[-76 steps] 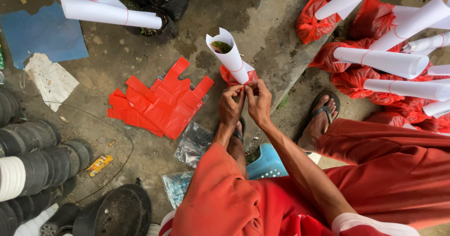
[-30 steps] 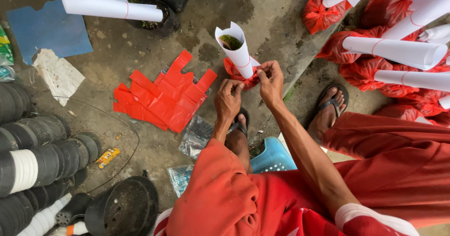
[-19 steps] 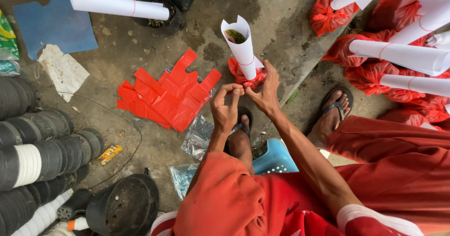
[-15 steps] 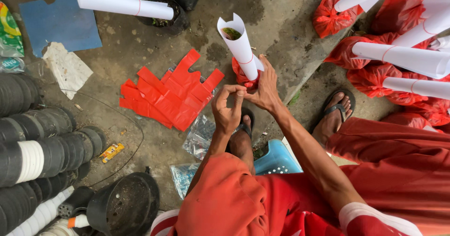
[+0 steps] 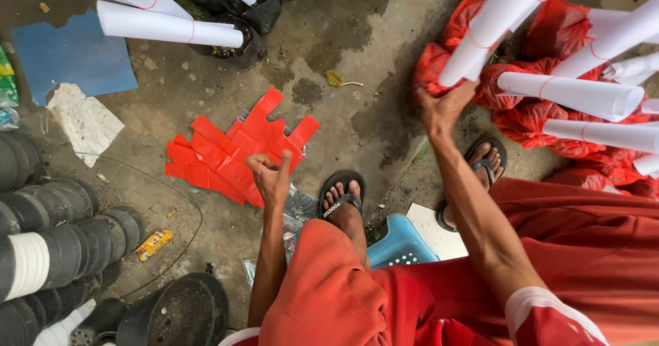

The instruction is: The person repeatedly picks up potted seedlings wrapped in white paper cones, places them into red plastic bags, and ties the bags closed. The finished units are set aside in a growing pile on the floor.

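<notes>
Red-bagged at its base, a white rolled-paper cone is gripped low by the right hand, among like bundles at the concrete floor's right edge. Left hand hovers loosely curled, holding nothing visible, over flat red plastic bags. A careless set-down could topple neighbouring cones.

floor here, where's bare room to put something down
Bare concrete floor lies between the red bags pile and the red-wrapped bundles. Crowded: stacked black pots at left, bundles by the right hand.
</notes>
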